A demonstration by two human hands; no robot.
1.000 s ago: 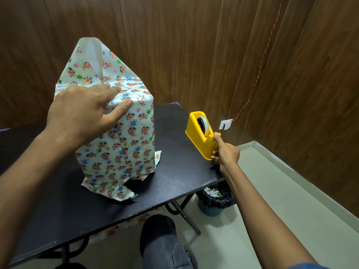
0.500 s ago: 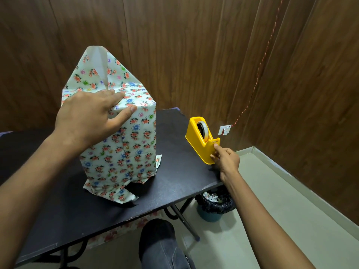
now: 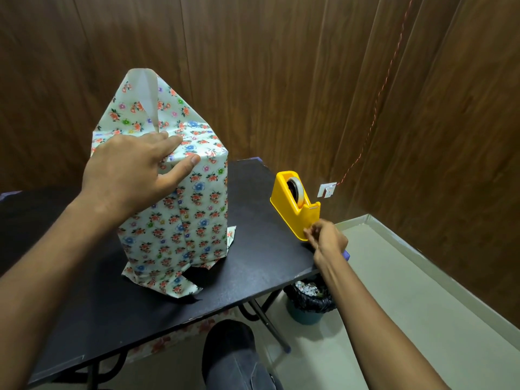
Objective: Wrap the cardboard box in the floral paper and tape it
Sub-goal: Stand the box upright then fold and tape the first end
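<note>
1. Two hands are working: your left hand (image 3: 135, 167) is lying spread on top of the box (image 3: 180, 209), fingers flat, pressing the folded paper (image 3: 146, 108) down at the upper front edge.
2. You are keeping the box upright on the table (image 3: 253, 266), left of centre; one paper flap is sticking up behind your left hand, and loose paper ends are spreading out on the table at the box's base.
3. Your right hand (image 3: 327, 239) is sitting at the near end of the dispenser (image 3: 295, 205), fingertips pinched together just beside its cutter end. Whether tape is between them is too blurred to tell.
4. You are leaving the dispenser near the table's right edge, well apart from the box.
5. Your knee (image 3: 233, 358) is showing below the table's near edge, and a bin (image 3: 309, 302) is standing on the floor under the right corner.
</note>
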